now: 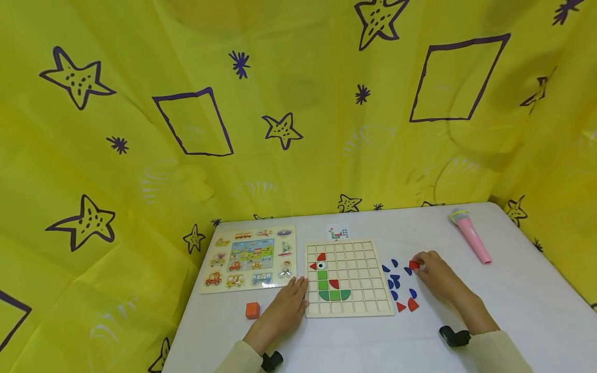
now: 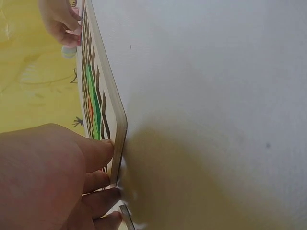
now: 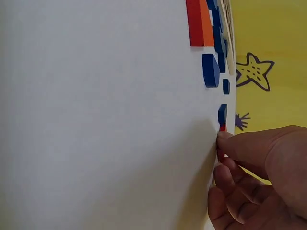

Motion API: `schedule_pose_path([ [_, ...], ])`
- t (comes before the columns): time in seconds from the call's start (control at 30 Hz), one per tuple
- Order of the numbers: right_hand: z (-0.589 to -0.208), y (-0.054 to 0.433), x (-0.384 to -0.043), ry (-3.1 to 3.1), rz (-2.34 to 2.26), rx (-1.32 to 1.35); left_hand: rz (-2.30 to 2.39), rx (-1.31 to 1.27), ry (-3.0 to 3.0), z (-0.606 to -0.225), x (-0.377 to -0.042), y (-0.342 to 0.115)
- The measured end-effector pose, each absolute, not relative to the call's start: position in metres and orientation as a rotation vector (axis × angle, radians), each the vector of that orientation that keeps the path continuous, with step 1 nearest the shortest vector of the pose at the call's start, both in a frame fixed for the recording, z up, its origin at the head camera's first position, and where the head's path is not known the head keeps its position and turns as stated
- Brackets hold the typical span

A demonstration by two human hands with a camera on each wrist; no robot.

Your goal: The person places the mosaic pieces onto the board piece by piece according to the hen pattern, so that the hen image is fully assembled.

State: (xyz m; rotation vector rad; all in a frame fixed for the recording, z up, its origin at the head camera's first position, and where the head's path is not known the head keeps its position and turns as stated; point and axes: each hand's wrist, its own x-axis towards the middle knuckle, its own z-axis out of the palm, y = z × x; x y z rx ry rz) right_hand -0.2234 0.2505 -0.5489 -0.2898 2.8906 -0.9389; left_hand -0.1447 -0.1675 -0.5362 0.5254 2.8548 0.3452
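Observation:
A wooden grid board [image 1: 364, 282] lies on the table, with red, green and white pieces set in it as a bird shape. My left hand [image 1: 285, 306] rests at the board's left edge, its thumb [image 2: 98, 151] touching the rim in the left wrist view. Right of the board, my right hand [image 1: 438, 275] pinches a small red piece [image 1: 413, 264] between thumb and fingers; they partly cover it, so its full shape is hidden. Around it lie several blue curved pieces [image 1: 394, 263], a red triangle [image 1: 401, 307] and a red quarter-circle piece [image 1: 412, 304].
A small picture card [image 1: 338, 232] is behind the grid board. To the left lies a vehicle puzzle board [image 1: 219, 251], with an orange cube [image 1: 253, 311] in front of it. At the back right lies a pink toy microphone [image 1: 473, 238]. A yellow curtain [image 1: 317, 171] hangs behind the table.

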Motion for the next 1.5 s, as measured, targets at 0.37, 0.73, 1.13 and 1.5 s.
schedule_pose_path([
  [0.37,-0.529,0.228,-0.246,2.868,-0.890,-0.283,0.339,0.521,2.852,-0.537,-0.145,-0.168],
  [0.73,-0.523,0.156,-0.226,2.784,-0.933,-0.513,0.323,0.533,2.852,-0.537,-0.146,-0.168],
  [1.13,-0.530,0.104,-0.212,2.712,-0.922,-0.686,0.341,0.519,2.851,-0.536,-0.145,-0.168],
  [1.5,-0.529,0.100,-0.211,2.651,-0.950,-0.753,0.337,0.526,2.847,-0.536,-0.146,-0.169],
])
